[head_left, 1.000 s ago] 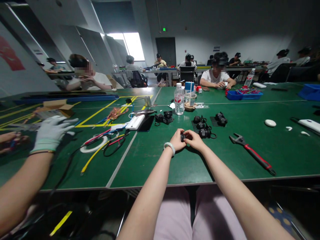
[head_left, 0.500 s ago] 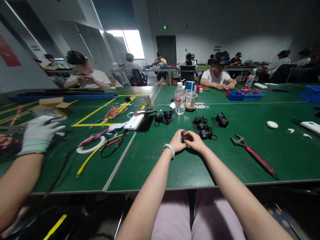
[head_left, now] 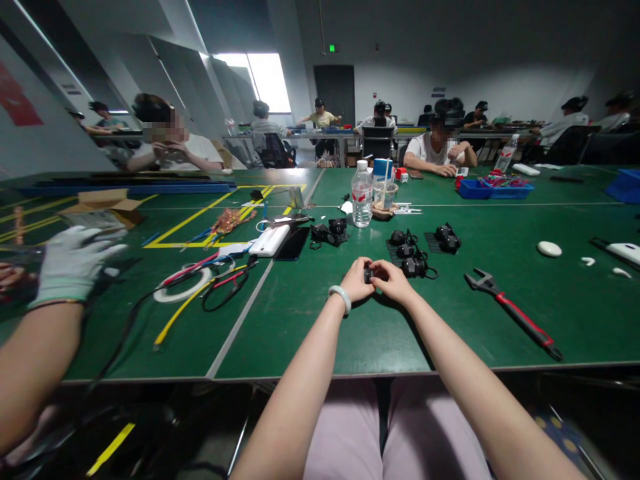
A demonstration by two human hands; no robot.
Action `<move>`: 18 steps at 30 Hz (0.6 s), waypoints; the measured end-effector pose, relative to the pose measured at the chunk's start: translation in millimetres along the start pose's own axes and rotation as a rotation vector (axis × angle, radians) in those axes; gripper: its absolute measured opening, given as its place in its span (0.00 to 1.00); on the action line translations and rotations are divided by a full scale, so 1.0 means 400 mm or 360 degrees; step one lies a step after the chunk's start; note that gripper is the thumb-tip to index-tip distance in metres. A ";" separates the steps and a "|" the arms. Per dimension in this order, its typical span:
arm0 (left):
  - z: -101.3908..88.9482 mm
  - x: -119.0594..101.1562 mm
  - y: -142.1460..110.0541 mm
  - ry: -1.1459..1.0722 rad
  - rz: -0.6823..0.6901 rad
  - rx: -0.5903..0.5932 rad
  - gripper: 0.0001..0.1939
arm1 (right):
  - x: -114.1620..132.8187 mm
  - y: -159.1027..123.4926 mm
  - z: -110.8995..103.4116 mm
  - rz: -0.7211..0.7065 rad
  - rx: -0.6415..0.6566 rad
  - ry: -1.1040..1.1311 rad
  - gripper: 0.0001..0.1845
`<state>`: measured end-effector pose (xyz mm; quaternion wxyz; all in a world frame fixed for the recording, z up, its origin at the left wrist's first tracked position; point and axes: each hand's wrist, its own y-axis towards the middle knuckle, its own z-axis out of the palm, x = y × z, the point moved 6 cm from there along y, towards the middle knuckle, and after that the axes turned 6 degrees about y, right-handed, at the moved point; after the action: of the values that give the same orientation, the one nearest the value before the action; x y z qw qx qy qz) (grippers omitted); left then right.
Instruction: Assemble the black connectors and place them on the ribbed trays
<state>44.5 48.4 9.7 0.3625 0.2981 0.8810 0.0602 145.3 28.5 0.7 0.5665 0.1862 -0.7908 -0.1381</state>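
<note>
Between my two hands is a small black threaded-looking fitting point(head_left: 369, 275), mostly covered by fingers, so its exact kind does not show. My left hand point(head_left: 357, 280), with a pale bangle at the wrist, is closed around its left side. From the right, my right hand point(head_left: 391, 280) pinches the same piece. Just beyond my right hand lies a cluster of similar black fittings point(head_left: 414, 268) with loops and ribbed parts. Another black group point(head_left: 444, 239) sits farther right, and a third black group point(head_left: 330, 232) rests beyond my left hand.
An adjustable wrench point(head_left: 515, 313) with a red-black handle lies at right. A water bottle point(head_left: 362, 197) and a cup point(head_left: 385, 195) stand ahead. Cables and a white tape ring point(head_left: 183, 285) lie left, near a co-worker's gloved hand point(head_left: 75, 263). A blue tray point(head_left: 495, 189) stands far right.
My hands keep almost the same place and grip on the black fitting. The co-worker's gloved hand at left has shifted further left. The view has tilted slightly.
</note>
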 end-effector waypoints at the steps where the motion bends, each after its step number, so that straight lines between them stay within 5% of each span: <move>1: 0.000 0.001 0.000 0.0001 0.0003 0.0002 0.25 | 0.001 0.000 0.000 -0.0003 -0.0005 -0.0003 0.15; 18: -0.002 0.002 0.000 0.0029 0.0002 -0.0006 0.25 | 0.001 0.010 0.007 0.0000 0.0006 -0.0112 0.12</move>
<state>43.5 48.8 9.6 0.3550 0.2974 0.8839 0.0646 142.1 31.8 1.8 0.5379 0.1823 -0.8105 -0.1432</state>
